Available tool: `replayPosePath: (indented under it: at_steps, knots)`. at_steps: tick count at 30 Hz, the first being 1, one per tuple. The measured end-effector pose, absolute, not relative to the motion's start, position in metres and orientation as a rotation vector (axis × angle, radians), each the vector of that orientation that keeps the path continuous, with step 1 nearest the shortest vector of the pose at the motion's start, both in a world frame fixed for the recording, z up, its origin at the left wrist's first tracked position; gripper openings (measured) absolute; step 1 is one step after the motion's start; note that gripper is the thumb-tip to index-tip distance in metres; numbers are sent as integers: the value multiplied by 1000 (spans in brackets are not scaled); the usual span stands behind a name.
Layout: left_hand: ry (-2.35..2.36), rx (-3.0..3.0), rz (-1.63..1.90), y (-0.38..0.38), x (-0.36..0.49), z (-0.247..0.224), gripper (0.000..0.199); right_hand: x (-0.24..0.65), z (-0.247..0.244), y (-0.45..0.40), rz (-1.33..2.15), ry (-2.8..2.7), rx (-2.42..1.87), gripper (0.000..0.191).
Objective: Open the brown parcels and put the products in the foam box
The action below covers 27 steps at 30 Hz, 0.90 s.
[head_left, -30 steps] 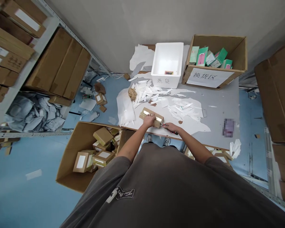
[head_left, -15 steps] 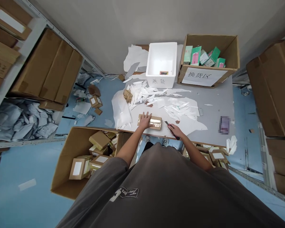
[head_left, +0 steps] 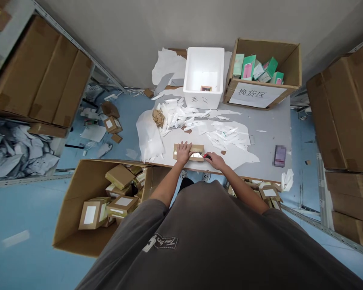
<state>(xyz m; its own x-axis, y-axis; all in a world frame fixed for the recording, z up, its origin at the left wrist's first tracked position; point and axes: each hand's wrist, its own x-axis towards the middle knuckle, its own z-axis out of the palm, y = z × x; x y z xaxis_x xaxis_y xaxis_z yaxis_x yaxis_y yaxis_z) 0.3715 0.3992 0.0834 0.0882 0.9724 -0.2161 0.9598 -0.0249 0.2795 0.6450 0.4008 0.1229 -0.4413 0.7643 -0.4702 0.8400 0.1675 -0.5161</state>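
Note:
On the table near its front edge lies a small brown cardboard box with shiny clear tape along it. My left hand rests over its left part, fingers bent over the top and holding it in place. In my right hand, closed around the handle, is a red and black utility knife. Its blade end points left and lies over the taped top of the box; whether it cuts in cannot be made out. White paper scraps are spread just beyond the box.
At the back of the table stand a white foam bin and a carton holding green and white boxes. A big open carton of parcels is at my left. More parcels sit below the table's right side. Shelves flank both sides.
My right hand has moved left, bringing the utility knife from beside the box onto its top. The left hand stays on the box. The whole view has shifted slightly.

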Motion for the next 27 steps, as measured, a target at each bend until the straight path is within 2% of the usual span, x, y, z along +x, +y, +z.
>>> replayPosePath:
  at_steps: [13,19,27]
  knots:
    - [1836,1916,366,392,369,69,59,627,125,396,-920,2317,1572,43]
    - [1863,1868,427,387,378,69,56,637,132,379,-765,2183,1732,47]
    - [1918,1798,520,390,387,64,52,631,138,382,-777,2099,1809,45]
